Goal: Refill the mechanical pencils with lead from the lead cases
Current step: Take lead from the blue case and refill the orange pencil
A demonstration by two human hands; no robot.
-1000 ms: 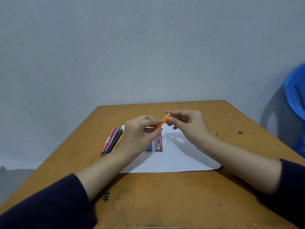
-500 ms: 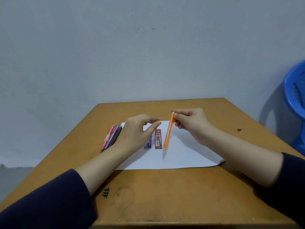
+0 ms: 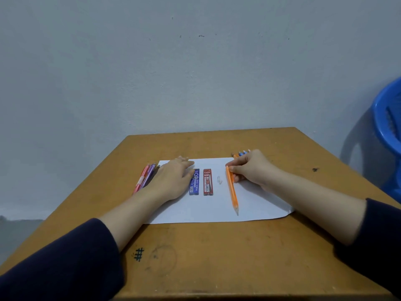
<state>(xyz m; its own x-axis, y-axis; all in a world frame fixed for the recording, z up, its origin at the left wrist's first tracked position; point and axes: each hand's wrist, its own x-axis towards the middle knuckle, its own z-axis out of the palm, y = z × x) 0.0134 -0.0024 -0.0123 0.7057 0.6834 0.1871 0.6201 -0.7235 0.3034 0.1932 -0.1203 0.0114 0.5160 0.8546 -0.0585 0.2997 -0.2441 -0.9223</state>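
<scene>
Orange mechanical pencil (image 3: pixel 232 190) lies on the white paper (image 3: pixel 217 210), with the right hand (image 3: pixel 252 170) at its far end.

From my remote seat I see the right hand's fingers curled, pinching the pencil's upper end, tip pointing toward the person; the left hand (image 3: pixel 171 181) lies flat with fingers released, its thumb side touching the top of the blue lead case (image 3: pixel 194 184). The red lead case (image 3: pixel 208 182) sits just beside the blue one, and a small pale piece (image 3: pixel 219 179) lies between it and the pencil; I cannot tell what that piece is. The left hand partly covers a bunch of pencils (image 3: pixel 144 179) at the paper's left edge, and the right hand hides most of another bunch (image 3: pixel 241 153) behind it. A blue plastic chair (image 3: pixel 388 127) stands right of the wooden table (image 3: pixel 217 257).
</scene>
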